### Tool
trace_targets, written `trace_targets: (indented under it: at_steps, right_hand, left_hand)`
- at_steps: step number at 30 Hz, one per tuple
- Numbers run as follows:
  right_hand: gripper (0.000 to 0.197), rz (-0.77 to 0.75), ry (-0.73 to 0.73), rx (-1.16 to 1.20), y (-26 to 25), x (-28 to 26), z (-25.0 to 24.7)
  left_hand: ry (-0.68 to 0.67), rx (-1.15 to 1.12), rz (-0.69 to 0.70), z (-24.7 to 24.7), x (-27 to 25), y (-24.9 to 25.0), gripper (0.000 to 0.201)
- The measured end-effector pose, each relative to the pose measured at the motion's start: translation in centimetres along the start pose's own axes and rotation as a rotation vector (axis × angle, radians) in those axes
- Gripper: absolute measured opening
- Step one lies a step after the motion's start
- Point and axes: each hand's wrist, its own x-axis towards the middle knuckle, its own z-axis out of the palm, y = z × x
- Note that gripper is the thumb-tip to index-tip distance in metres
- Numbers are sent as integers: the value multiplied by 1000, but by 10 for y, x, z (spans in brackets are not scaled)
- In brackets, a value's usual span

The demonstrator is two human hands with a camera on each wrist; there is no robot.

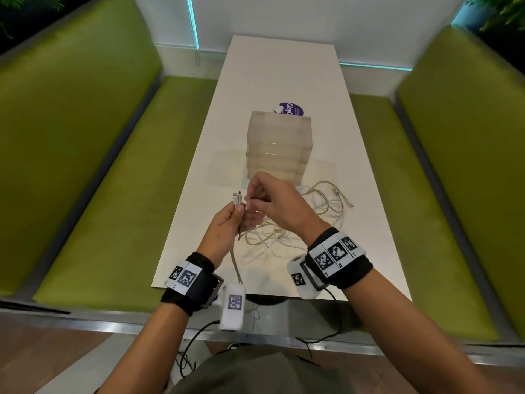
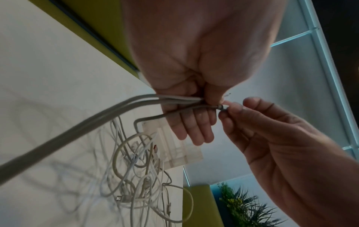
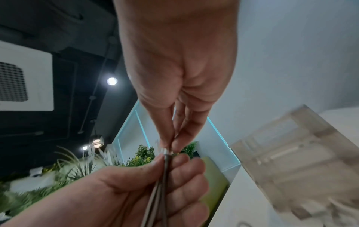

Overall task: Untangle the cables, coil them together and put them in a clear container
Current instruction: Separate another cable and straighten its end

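Several pale cables (image 1: 279, 233) lie tangled on the white table (image 1: 284, 69) in front of me. My left hand (image 1: 238, 213) grips a bundle of cable ends (image 2: 170, 98), and their connectors (image 1: 237, 197) stick up above its fingers. My right hand (image 1: 250, 201) pinches the connector (image 3: 168, 152) of one more cable (image 2: 174, 112) between thumb and forefinger, right beside that bundle. Behind the hands a stack of clear containers (image 1: 279, 146) stands upright; it also shows as a clear stack (image 3: 301, 161) in the right wrist view.
More loose cable loops (image 1: 326, 200) spread to the right of the stack. A purple round sticker (image 1: 291, 108) lies behind it. Green bench seats (image 1: 113, 194) flank the narrow table. One cable (image 1: 237, 268) hangs over the table's near edge.
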Motion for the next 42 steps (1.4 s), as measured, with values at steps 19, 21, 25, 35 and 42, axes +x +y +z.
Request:
trace_targets:
  at_steps: [19,21,25,35,42]
  right_hand:
    - [13,200,-321,-29,71,-5,49]
    - [15,220,-256,20,77,-2,37]
    - [19,160,-163,118,72,8,18]
    - [22,82,-178,427,28,13,21]
    - [9,133,-399,-127,53,17,12]
  left_hand:
    - [208,-346,169,-21,-6,45,29]
    - [260,-320,222,-35,-7,54,29]
    - [362,-223,158,-55,-3,44,28]
    - [176,215,92,-9,-1,16,13]
    - [345,93,126,-18,0,25,22]
